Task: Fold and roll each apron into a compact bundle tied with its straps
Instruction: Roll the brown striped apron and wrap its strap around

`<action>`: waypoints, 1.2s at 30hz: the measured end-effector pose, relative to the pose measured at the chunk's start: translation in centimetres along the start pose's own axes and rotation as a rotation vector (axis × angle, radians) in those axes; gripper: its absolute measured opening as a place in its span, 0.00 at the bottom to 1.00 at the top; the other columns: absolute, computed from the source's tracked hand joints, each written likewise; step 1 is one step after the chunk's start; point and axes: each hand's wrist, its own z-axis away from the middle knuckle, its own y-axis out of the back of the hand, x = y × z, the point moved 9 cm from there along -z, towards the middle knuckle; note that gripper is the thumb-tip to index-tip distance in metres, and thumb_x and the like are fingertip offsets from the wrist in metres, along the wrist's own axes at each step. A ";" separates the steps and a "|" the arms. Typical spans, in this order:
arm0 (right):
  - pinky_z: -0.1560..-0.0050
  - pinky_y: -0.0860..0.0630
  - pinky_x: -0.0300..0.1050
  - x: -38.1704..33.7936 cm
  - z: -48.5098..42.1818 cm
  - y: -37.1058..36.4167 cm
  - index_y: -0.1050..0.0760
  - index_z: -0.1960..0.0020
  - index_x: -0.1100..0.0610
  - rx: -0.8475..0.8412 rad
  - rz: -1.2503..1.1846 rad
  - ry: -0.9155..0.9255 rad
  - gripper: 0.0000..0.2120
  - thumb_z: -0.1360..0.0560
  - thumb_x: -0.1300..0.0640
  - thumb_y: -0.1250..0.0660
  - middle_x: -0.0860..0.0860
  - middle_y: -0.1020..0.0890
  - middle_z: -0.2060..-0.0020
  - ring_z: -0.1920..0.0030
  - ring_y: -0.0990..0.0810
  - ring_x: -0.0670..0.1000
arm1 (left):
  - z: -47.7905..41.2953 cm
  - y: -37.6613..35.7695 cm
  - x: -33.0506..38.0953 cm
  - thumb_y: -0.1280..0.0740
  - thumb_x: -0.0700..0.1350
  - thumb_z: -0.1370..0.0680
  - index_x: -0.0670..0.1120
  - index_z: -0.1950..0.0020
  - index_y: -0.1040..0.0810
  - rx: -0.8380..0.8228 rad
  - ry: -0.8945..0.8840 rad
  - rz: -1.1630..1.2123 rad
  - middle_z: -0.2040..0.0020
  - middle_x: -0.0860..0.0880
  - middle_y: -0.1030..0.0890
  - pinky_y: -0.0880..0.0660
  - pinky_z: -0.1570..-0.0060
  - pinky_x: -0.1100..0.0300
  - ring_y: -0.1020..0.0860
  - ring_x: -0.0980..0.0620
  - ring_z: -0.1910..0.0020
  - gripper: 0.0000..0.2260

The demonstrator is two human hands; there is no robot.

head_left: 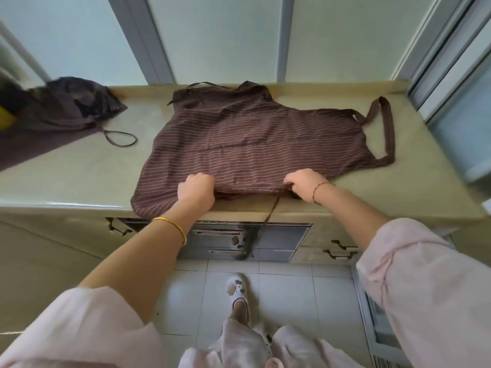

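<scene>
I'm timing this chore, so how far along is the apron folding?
Nothing is bundled yet. The striped apron lies spread on the counter. The left hand and right hand grip its near edge, seemingly starting a fold. Rolling and tying remain; one strap hangs off the edge, and the heap at left lies crumpled.

No text, labels or numbers to read anywhere in this one. The striped apron (252, 139) on the tabletop (79, 176) only has its thin pale lines, no tag or logo showing. The steel appliance front (276, 239) under it is too blurry to tell if there's any marking on it.
</scene>
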 end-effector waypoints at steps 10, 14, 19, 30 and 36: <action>0.41 0.24 0.58 0.6 3.8 -4.0 0.23 0.50 0.57 -0.958 -0.189 -0.137 0.07 0.22 0.66 0.38 0.61 0.20 0.51 0.64 0.19 0.57 | 5.2 -0.3 -1.0 0.43 0.42 0.18 0.38 0.26 0.38 -1.001 0.128 -0.448 0.32 0.41 0.28 0.28 0.42 0.55 0.26 0.45 0.36 0.20; 0.54 0.20 0.53 1.8 -1.4 1.2 0.24 0.55 0.56 -0.654 -0.152 -0.144 0.05 0.22 0.62 0.37 0.61 0.20 0.57 0.69 0.21 0.54 | -0.1 3.8 -3.8 0.41 0.43 0.18 0.39 0.31 0.31 -0.776 0.133 -0.628 0.37 0.46 0.24 0.32 0.38 0.58 0.27 0.46 0.37 0.17; 0.62 0.31 0.41 1.7 -10.8 10.0 0.23 0.44 0.61 -0.122 -0.070 -0.144 0.10 0.21 0.58 0.40 0.54 0.22 0.57 0.58 0.25 0.55 | -12.1 9.3 -7.3 0.41 0.38 0.23 0.43 0.39 0.24 -0.254 0.192 -0.390 0.42 0.45 0.24 0.26 0.45 0.51 0.24 0.43 0.42 0.14; 0.56 0.26 0.48 4.6 -21.7 7.9 0.26 0.50 0.57 0.212 -0.037 -0.539 0.21 0.21 0.40 0.47 0.54 0.21 0.56 0.54 0.22 0.56 | -26.6 5.1 -6.1 0.33 0.50 0.23 0.44 0.31 0.34 -0.055 -0.074 -0.069 0.33 0.42 0.32 0.31 0.37 0.48 0.34 0.41 0.33 0.24; 0.55 0.25 0.46 2.3 -21.5 1.2 0.26 0.49 0.55 -0.231 -0.076 -0.452 0.12 0.22 0.48 0.42 0.53 0.19 0.51 0.51 0.20 0.55 | -29.9 2.9 -4.0 0.33 0.44 0.23 0.43 0.35 0.32 -0.166 -0.115 0.042 0.36 0.41 0.33 0.25 0.44 0.46 0.28 0.41 0.41 0.18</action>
